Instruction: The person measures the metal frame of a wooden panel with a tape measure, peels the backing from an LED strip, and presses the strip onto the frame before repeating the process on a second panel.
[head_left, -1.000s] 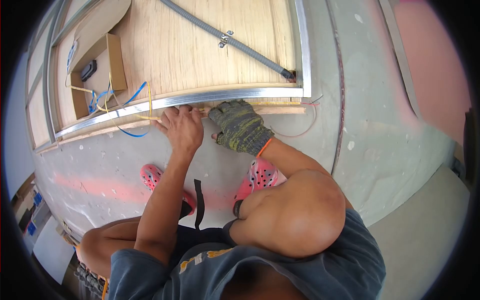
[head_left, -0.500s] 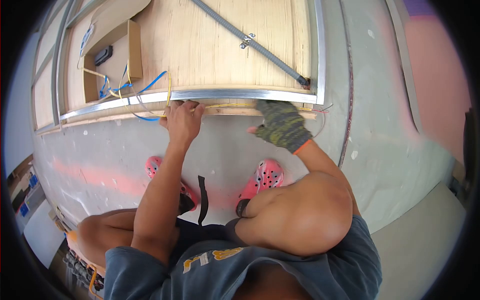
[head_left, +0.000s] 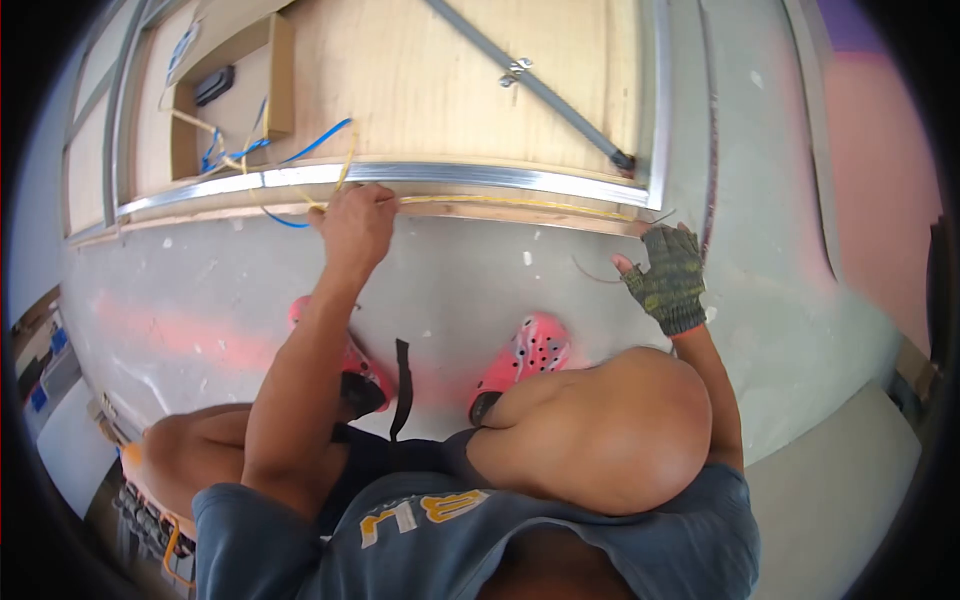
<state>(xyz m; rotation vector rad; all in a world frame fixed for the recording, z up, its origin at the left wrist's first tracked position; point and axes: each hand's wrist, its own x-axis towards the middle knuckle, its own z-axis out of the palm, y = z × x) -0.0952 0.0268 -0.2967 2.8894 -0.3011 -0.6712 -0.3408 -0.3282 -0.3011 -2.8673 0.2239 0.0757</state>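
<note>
1. Nearest, a black strap hangs above the floor, between two pink shoes. Feet are best kept back from the loose wire ends.
2. The right hand, in a cut-off glove, is beside the corner of the frame. Its fingers are wide, the thumb well apart from the rest, and no firm grip shows. A thin reddish wire curls near the thumb; it should be kept from snagging on the glove.
3. The left hand, bare, is at the near edge of the frame. Its fingers are narrow, pinched on the yellow wire; the exact contact is partly hidden.
4. The yellow wire runs from the left hand towards the right hand, along the wood strip beside the metal rail. To lay it well, keep the left pinch steady, smooth the wire lightly with the right hand, and avoid kinks or rubbing on the metal edge.
5. Blue wire loops across the rail left of the left hand; slack there is best kept untwisted.
6. Farther off, a cardboard box and a clamped grey pipe lie on the wood panel.
</note>
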